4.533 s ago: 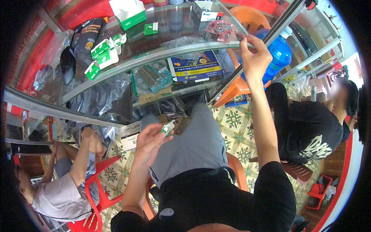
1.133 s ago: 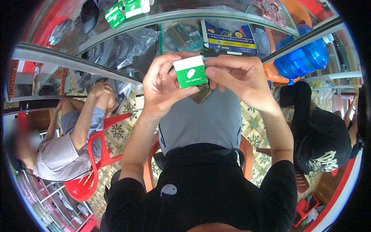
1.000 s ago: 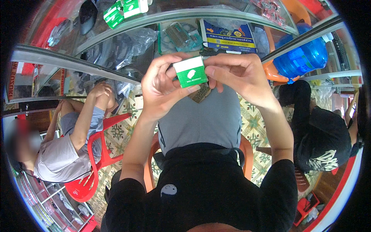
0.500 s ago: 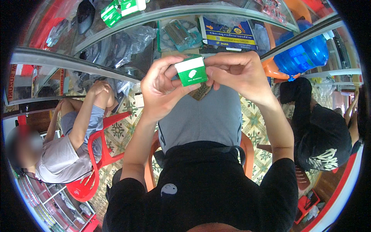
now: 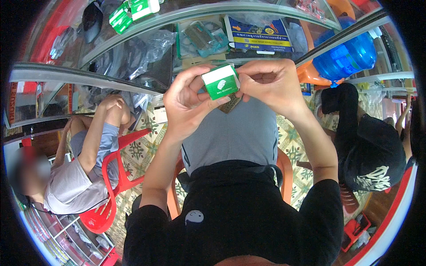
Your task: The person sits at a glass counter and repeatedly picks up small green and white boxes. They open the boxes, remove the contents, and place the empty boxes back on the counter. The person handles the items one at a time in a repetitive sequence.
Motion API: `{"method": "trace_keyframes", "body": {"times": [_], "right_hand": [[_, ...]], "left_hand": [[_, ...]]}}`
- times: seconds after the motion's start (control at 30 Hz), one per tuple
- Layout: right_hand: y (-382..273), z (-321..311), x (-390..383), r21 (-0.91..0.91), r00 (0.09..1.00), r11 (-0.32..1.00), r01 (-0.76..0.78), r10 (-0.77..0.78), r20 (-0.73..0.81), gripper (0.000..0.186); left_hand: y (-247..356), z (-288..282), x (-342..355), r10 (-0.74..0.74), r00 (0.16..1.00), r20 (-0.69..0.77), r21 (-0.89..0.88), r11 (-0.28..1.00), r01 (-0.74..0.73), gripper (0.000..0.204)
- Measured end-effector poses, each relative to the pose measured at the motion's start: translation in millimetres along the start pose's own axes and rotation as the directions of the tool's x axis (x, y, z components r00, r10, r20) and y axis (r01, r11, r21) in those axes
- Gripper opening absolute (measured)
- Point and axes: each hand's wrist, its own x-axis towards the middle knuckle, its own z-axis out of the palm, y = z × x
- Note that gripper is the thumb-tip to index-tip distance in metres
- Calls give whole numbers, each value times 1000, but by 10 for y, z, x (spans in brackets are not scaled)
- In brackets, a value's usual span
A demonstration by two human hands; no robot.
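A small green and white cardboard box [image 5: 221, 85] is held up above my lap, tilted slightly. My left hand [image 5: 188, 99] is closed round its left side, with the thumb along the lower edge and fingers behind and on top. At the box's right end, my right hand [image 5: 275, 86] pinches with thumb and forefinger; its other fingers are curled. Whether the end flap there is raised is hidden by the fingers. Just below the box, a brown patterned piece [image 5: 229, 105] shows partly against my grey trousers.
A glass display counter [image 5: 248, 8] spans the front, with green boxes [image 5: 122, 20] on it. Beneath the glass lie a blue printed box [image 5: 258, 34] and bagged parts [image 5: 202, 37]. A blue water bottle [image 5: 346, 62] stands right. One person [image 5: 73, 186] sits left, another [image 5: 375, 150] right.
The small box has tipped a little in my hands, its printed face turning slightly. My right fingers have closed in tighter at its right end. The view has shifted slightly.
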Motion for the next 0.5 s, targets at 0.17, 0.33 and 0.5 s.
{"method": "trace_keyframes", "body": {"times": [0.17,0.33,0.5], "right_hand": [[73,-54,40,133,1000,991,6,-9,24,19],[83,-2,25,100,993,988,120,-122,8,20],[134,-66,47,37,990,991,129,-131,53,18]], "left_hand": [[-25,-2,-32,-94,994,-53,-70,993,91,63],[-27,41,-17,-81,996,-31,-88,993,78,62],[-41,85,-51,-175,979,-108,-165,974,156,51]]}}
